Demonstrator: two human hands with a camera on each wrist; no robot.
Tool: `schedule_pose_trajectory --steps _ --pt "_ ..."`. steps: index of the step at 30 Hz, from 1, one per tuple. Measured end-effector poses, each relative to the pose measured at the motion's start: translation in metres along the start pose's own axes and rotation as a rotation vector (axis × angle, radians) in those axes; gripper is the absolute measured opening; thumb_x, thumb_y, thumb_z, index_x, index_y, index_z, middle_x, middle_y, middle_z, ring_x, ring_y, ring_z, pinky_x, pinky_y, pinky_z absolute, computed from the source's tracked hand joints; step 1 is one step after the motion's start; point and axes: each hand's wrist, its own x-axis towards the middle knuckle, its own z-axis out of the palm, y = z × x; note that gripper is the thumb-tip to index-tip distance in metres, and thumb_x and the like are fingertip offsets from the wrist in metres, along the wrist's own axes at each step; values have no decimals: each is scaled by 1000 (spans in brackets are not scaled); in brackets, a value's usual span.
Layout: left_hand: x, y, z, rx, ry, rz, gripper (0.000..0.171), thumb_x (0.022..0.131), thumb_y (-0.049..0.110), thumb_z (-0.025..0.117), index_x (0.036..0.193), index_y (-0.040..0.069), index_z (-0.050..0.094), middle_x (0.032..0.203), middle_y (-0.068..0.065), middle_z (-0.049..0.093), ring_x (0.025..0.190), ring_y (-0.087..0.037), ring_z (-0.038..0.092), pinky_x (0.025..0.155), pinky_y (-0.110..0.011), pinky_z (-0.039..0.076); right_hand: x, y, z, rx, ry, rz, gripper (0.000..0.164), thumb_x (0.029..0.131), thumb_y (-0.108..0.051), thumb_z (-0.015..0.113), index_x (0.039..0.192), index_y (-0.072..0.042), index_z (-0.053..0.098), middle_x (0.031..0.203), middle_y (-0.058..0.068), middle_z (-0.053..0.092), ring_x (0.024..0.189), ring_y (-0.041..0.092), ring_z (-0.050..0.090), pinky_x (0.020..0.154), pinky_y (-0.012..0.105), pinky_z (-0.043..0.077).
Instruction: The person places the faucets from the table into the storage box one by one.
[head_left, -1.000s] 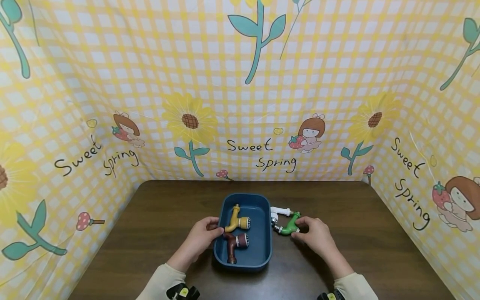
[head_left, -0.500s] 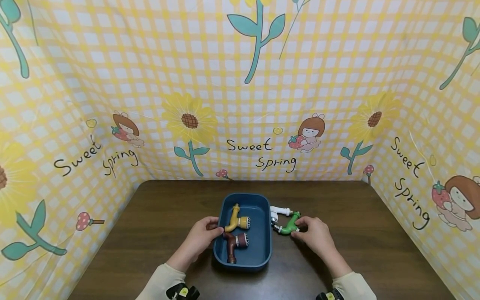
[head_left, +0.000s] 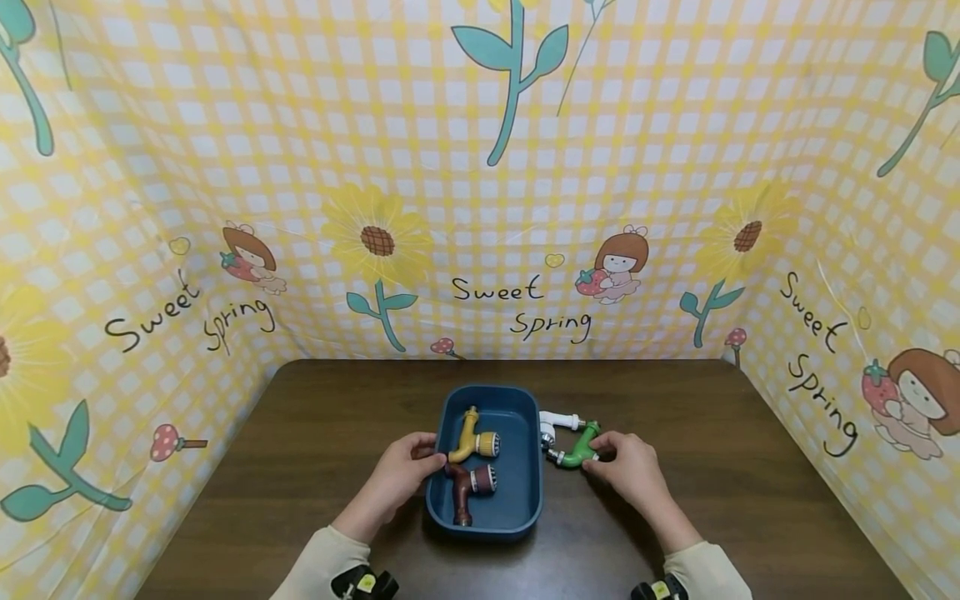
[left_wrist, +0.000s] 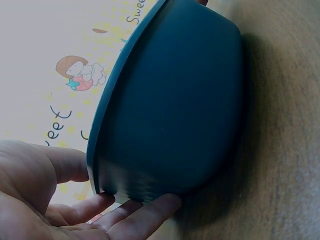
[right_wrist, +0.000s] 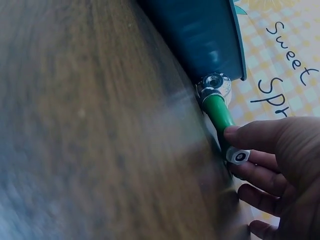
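Observation:
A dark blue plastic basin (head_left: 510, 492) stands on the table. Inside it lie a yellow faucet (head_left: 467, 440) and, nearer the front, a dark red faucet (head_left: 463, 493). My left hand (head_left: 405, 471) grips the basin's left side, thumb at the rim and fingers against the outer wall, as the left wrist view shows. Right of the basin, my right hand (head_left: 630, 471) pinches a green faucet (head_left: 582, 450) between thumb and fingers. A white faucet (head_left: 558, 420) lies just behind the green one, close to the basin and partly hidden by it.
The brown wooden table (head_left: 337, 408) carries everything. A yellow checked cloth (head_left: 495, 208) with printed flowers hangs behind it and along both sides. Dark wrist devices (head_left: 365, 583) sit over the light sleeves.
Both hands, the basin and the faucets keep their places. Only the head view shifts very slightly.

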Motion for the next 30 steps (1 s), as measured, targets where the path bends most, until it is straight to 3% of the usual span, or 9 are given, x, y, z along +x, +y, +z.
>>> schedule_pose_trajectory --steps 10,20,30 --pt "1 0 0 1 5 -2 40 103 13 62 138 -3 54 121 -18 68 101 -28 70 79 -45 63 1 4 0 78 5 32 24 80 -28 88 100 -20 77 98 -2 73 98 22 66 86 46 54" --pt "0 -1 0 -4 2 8 40 103 13 62 138 -4 54 120 -18 68 100 -27 70 80 -46 62 0 5 -4 123 3 41 25 80 -27 88 102 -18 78 95 -1 71 93 19 61 79 37 50" --pt "-1 0 0 -20 -11 24 40 103 11 60 138 -6 53 121 -22 67 102 -30 70 78 -46 63 0 1 -9 128 23 27 26 81 -27 88 102 -16 77 95 0 72 93 20 63 77 36 50"
